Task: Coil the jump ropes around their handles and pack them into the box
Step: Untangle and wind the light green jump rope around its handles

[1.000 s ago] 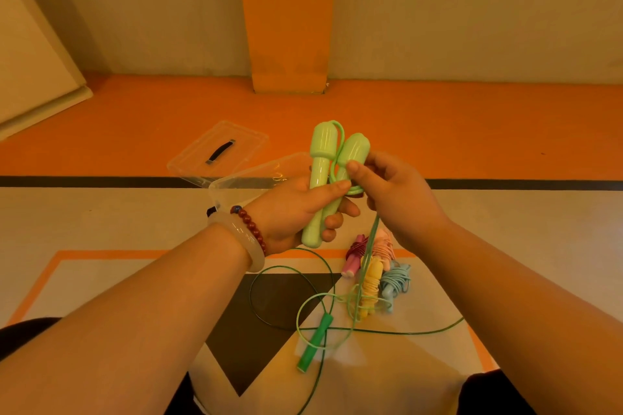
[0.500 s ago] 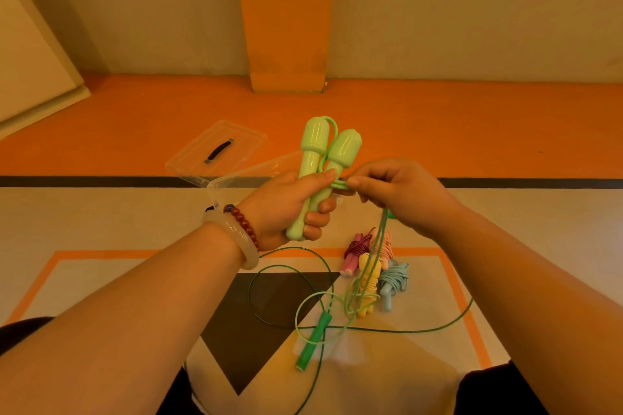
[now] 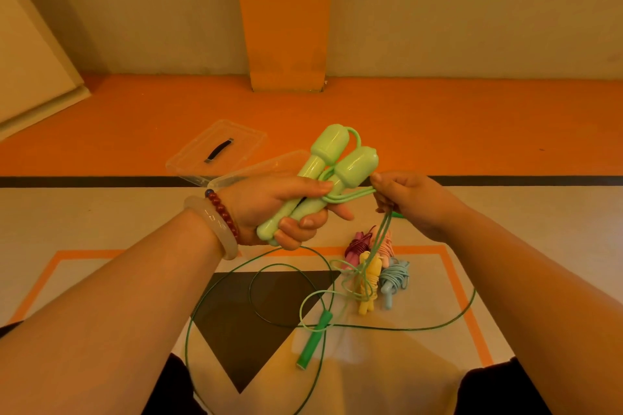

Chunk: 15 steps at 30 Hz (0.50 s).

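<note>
From the head view, the two light green handles (image 3: 322,178) lie side by side in the left hand (image 3: 269,209), whose fingers are wrapped round their thin shafts. Their long axis runs from the rounded butts low on the left to the thick, bulb-like heads pointing up, away and to the right. They look like smooth, glossy plastic. A thin light green cord (image 3: 354,196) loops out of the heads and runs in two tight strands across the necks to the right hand (image 3: 414,202), which pinches it between thumb and curled fingers; from there it drops to loose loops on the floor. The left wrist wears a dark red bead bracelet (image 3: 224,216) and a pale bangle (image 3: 215,226). Behind the left hand sits the clear plastic box (image 3: 266,165), partly hidden by it, with its clear lid (image 3: 236,141) flat just beyond. Below the hands, four wound ropes lie close together: maroon (image 3: 357,244), pink (image 3: 386,242), yellow (image 3: 369,283) and blue (image 3: 392,276). A dark green handle (image 3: 315,340) and its uncoiled dark green rope (image 3: 404,329) sprawl across the floor, tangled among the light green loops.
</note>
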Each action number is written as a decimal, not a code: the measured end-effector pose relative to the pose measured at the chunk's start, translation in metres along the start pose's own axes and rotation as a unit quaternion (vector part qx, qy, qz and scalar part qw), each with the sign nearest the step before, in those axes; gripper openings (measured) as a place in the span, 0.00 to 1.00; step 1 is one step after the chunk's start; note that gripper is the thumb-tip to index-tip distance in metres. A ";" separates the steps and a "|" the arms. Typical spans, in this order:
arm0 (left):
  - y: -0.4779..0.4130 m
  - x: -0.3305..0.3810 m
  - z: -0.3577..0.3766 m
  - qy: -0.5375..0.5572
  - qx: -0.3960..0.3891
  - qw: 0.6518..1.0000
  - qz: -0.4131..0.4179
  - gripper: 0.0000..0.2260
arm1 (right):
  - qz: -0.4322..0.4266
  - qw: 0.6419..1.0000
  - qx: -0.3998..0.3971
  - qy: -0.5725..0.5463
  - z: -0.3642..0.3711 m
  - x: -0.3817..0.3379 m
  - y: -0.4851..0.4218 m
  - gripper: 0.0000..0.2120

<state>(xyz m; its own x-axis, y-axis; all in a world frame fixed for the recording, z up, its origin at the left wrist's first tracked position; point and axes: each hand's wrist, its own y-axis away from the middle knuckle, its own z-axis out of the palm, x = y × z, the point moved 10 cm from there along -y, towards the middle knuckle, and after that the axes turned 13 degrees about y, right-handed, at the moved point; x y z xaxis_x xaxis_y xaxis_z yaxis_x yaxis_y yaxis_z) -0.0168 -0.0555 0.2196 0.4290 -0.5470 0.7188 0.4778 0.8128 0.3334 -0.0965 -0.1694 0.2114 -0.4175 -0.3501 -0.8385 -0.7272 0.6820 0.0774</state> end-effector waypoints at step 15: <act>-0.003 -0.038 -0.013 -0.106 -0.009 0.984 -0.140 0.28 | 0.100 0.989 0.073 0.085 -0.028 0.030 -0.006 0.25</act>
<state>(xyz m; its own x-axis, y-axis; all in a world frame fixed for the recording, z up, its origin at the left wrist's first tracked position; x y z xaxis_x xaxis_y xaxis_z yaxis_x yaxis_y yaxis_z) -0.0244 -0.0400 0.1829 0.1099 -0.6932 0.7123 0.5689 0.6315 0.5268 -0.1199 -0.2018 0.2007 -0.6396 -0.2929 -0.7107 -0.5400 0.8292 0.1443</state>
